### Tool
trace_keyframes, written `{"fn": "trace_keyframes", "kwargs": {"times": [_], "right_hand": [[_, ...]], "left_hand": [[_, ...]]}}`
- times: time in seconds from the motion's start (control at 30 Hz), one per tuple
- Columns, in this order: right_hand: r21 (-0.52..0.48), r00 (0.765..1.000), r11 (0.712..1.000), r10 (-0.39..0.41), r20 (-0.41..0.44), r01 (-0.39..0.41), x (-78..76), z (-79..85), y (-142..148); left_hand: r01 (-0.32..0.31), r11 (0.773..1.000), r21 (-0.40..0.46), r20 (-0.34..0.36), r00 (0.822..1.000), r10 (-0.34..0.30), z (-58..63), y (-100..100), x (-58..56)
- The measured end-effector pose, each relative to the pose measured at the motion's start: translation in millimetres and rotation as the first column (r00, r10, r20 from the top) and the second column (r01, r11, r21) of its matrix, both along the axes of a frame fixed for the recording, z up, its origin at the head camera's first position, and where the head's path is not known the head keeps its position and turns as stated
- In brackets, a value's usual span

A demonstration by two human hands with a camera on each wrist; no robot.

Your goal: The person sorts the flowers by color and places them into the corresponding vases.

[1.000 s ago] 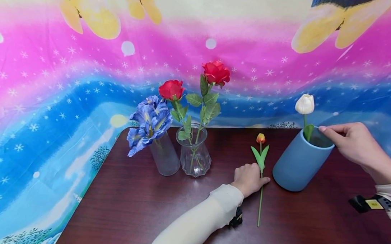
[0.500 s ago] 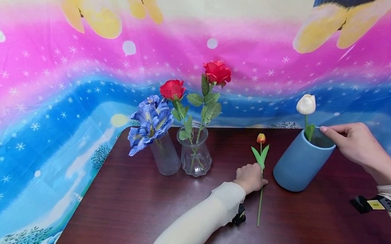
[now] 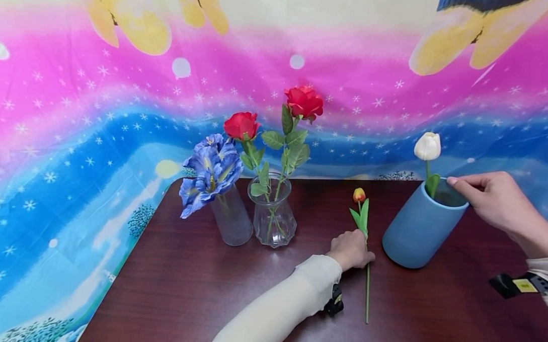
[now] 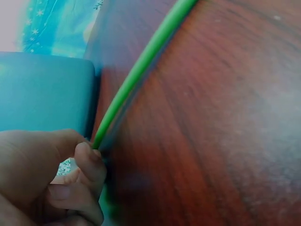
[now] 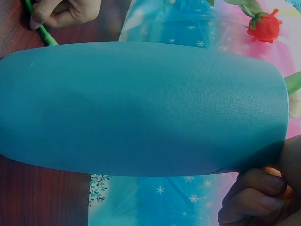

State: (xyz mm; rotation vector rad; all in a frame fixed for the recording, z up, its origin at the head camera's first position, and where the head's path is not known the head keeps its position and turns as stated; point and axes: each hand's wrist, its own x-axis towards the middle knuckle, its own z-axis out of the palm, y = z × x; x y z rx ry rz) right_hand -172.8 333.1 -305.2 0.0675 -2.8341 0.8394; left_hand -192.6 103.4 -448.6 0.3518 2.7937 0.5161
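Note:
My left hand (image 3: 350, 249) pinches the green stem of a small orange-yellow tulip (image 3: 358, 195) between thumb and fingers. The left wrist view shows the stem (image 4: 136, 75) running up from the fingertips, close over the tabletop. To the right, a blue vase (image 3: 421, 229) stands on the table with a white tulip (image 3: 427, 146) in it. My right hand (image 3: 499, 199) grips that vase by the right side of its rim, thumb at the lip. In the right wrist view the curled fingers (image 5: 256, 197) are under the rim.
A clear glass vase (image 3: 274, 226) with two red roses (image 3: 303, 102) stands left of my left hand. Beside it is a frosted vase (image 3: 233, 225) with blue flowers (image 3: 212, 171). Behind the brown table (image 3: 184, 288) hangs a printed cloth (image 3: 122, 100).
The orange-yellow tulip has turned slightly: its bloom swung left and its stem end moved right and nearer. My left hand now pinches its stem. The right hand and blue vase stay put.

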Motion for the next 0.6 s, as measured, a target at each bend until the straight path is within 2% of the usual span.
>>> {"fn": "trace_keyframes", "kwargs": {"times": [0.2,0.4,0.6], "right_hand": [[0.007,1.000,1.000,-0.005,0.008,0.005,-0.4,0.5,-0.7],[0.008,1.000,1.000,-0.003,0.004,0.003,-0.5,0.6,-0.7],[0.001,1.000,1.000,0.002,-0.005,-0.002,0.3,0.3,-0.4]], "left_hand": [[-0.031,0.997,0.070,-0.002,1.000,0.031,-1.8,-2.8,0.7],[-0.070,0.985,0.159,-0.027,0.997,0.076,-2.8,-4.9,-1.7],[-0.074,0.955,0.289,-0.021,0.996,0.083,-1.2,-9.8,2.1]]}}
